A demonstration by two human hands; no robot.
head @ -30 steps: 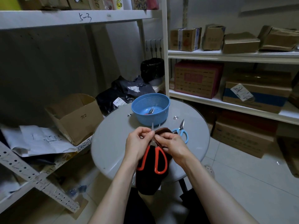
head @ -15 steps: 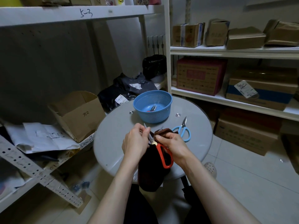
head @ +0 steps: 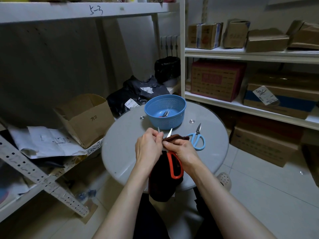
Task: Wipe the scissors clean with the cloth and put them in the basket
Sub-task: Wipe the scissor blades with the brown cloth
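Forearms (head: 127, 199) are shown bare to the frame edge, left grip (head: 148, 150) and right grip (head: 185, 151) bare as well. Dark trousers (head: 151, 225) are worn, seen at the lap. A pale perforated clog-type shoe (head: 224, 180) is seen low on the right side

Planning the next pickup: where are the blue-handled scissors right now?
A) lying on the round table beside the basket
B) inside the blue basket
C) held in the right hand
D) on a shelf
A: the blue-handled scissors lie flat on the round table, outside the blue basket and untouched.
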